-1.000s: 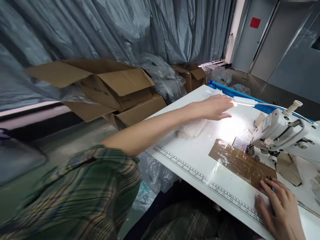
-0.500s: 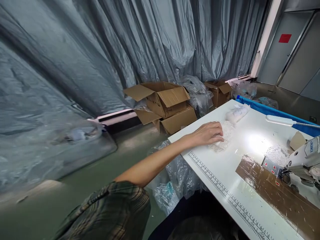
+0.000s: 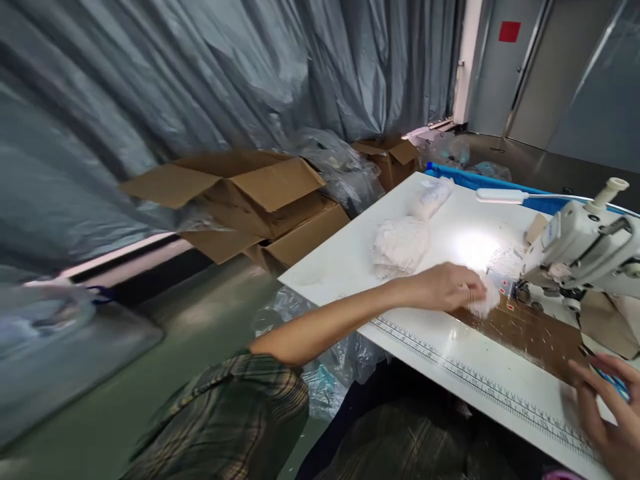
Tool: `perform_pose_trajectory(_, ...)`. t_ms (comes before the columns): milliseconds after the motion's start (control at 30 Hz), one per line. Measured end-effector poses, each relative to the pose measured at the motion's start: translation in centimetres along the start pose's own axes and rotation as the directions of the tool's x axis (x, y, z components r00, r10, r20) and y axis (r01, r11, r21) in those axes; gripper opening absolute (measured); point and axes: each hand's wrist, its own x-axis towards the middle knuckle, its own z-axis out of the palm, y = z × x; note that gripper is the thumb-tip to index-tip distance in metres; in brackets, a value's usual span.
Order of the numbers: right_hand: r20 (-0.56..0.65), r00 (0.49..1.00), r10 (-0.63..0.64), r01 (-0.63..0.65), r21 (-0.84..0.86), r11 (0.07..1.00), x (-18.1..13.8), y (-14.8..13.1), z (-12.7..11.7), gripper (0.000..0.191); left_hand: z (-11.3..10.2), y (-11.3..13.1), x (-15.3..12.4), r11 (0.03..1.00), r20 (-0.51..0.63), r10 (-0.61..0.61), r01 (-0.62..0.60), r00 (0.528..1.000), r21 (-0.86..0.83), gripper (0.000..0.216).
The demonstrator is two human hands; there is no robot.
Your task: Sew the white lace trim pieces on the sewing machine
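My left hand (image 3: 443, 287) is closed on a piece of white lacy fabric (image 3: 485, 299), smeared by motion, over the brown taped board (image 3: 535, 333) beside the sewing machine (image 3: 575, 247). Behind this hand lies a loose pile of white lace (image 3: 400, 245) on the white table. My right hand (image 3: 607, 407), at the lower right, holds blue-handled thread snips (image 3: 614, 381), their dark tips pointing toward the board. Another lacy white patch (image 3: 504, 261) lies near the needle area, under the bright lamp spot.
A wrapped white bundle (image 3: 433, 197) lies near the table's far corner. A printed ruler (image 3: 425, 347) runs along the near edge. A white-handled rod (image 3: 500, 195) crosses the back. Open cardboard boxes (image 3: 275, 183) and plastic bags (image 3: 340, 167) stand on the floor to the left.
My left hand has left the lace pile and moved right to the machine with a piece of white lace. My right hand with the snips has come into view as the camera turned right.
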Motion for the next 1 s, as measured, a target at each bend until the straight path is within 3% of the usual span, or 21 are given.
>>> perform_pose_trajectory(67,0.008,0.995,-0.103,0.103,0.000,0.995,1.1,-1.3,-0.2,0.022,1.8,0.3,0.7,0.990,0.176,0.128,-0.137,0.976,0.037,0.026)
perform_pose_trajectory(100,-0.007,0.990,-0.141,0.141,0.020,0.990,1.7,-2.0,-0.2,0.022,2.3,0.1,1.1,0.986,0.194,0.130,-0.147,0.972,0.080,0.026)
perform_pose_trajectory(200,-0.041,0.987,-0.156,0.158,0.055,0.986,3.4,-3.5,0.1,0.021,2.7,-0.9,2.1,0.980,0.127,-0.024,-0.002,0.992,0.198,0.027)
perform_pose_trajectory(333,-0.021,0.988,-0.150,0.152,0.131,0.980,4.9,-4.5,0.5,0.023,3.6,-2.2,2.7,0.975,0.130,-0.139,0.112,0.982,0.194,0.025)
perform_pose_trajectory(433,0.017,0.992,-0.124,0.118,0.202,0.972,5.5,-4.6,1.0,0.023,4.8,-2.8,2.3,0.963,0.068,-0.099,0.078,0.993,0.259,0.022)
perform_pose_trajectory(633,0.175,0.984,0.018,-0.068,0.287,0.955,6.5,-3.9,2.2,0.025,5.7,-3.0,1.7,0.949,-0.046,0.110,-0.092,0.993,0.300,0.024)
perform_pose_trajectory(700,0.264,0.962,0.074,-0.162,0.328,0.931,7.5,-3.7,2.6,0.028,5.8,-2.1,1.6,0.967,-0.063,0.156,-0.139,0.986,0.211,0.022)
perform_pose_trajectory(800,0.407,0.908,0.101,-0.295,0.447,0.844,9.5,-4.1,3.1,0.042,5.8,0.5,1.3,0.984,-0.040,0.151,-0.154,0.988,-0.087,0.015)
perform_pose_trajectory(1000,0.594,0.790,-0.151,-0.478,0.751,0.456,11.7,-6.3,3.5,0.062,3.6,4.8,0.2,0.839,0.023,-0.149,0.139,0.989,-0.526,0.016)
